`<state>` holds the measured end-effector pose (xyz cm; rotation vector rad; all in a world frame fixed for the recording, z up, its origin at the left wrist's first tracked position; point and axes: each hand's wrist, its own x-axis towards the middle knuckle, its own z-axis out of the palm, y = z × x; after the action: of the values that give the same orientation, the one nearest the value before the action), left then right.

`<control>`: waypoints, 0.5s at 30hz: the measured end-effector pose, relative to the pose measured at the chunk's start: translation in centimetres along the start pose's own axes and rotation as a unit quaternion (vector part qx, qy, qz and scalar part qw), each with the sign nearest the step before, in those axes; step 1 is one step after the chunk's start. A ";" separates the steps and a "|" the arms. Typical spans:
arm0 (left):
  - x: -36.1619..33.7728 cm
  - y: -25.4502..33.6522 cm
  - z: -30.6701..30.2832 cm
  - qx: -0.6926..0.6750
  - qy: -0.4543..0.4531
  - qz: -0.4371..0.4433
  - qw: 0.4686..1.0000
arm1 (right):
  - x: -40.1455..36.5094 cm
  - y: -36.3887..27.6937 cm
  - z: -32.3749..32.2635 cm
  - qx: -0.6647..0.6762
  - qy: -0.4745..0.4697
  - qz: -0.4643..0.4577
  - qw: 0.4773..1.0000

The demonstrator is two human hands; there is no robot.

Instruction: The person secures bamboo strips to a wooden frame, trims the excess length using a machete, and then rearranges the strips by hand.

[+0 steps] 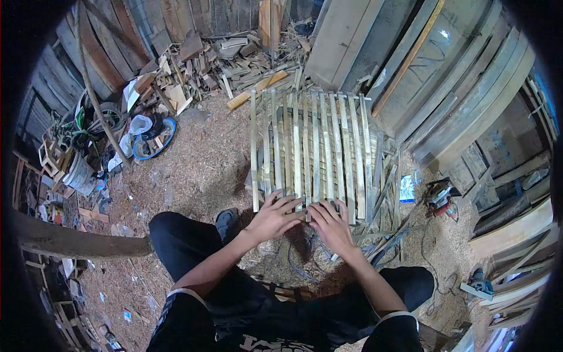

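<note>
A row of long, pale wooden slats (316,141) lies side by side, with narrow gaps, over a stack of more wood in front of me. My left hand (274,217) is at the near ends of the middle slats, its fingers over the wood and its thumb pointing right. Close beside it, my right hand (331,223) has its fingers bent over the neighbouring near ends. Both hands grip at the slat ends; the undersides of the fingers are hidden.
Scrap wood (217,64) is heaped at the back. Wide boards (343,44) lean at the upper right. A red power tool (443,202) and cords lie to the right. At the left are a blue basin (155,144) and a white bucket (79,174). Shavings cover the floor (193,176).
</note>
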<state>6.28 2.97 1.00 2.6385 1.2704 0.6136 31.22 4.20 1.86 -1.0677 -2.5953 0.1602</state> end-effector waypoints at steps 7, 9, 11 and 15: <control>-0.1 -0.3 -0.2 0.020 -0.016 0.007 1.000 | -0.5 1.2 -0.2 -0.015 -0.010 0.018 1.000; -0.2 -0.5 -0.3 0.020 -0.020 0.006 1.000 | -0.5 1.3 -1.0 -0.021 -0.011 0.016 1.000; -0.3 -0.6 -0.4 0.021 -0.025 0.005 0.999 | -0.6 1.3 -1.2 -0.025 -0.011 0.014 1.000; -0.3 -0.4 -0.3 0.016 -0.032 0.000 0.999 | -0.9 1.5 -0.6 -0.024 0.003 0.009 1.000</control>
<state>5.73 3.01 1.04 2.6612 1.2739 0.5071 32.99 4.65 1.88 -1.1081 -2.5970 0.0993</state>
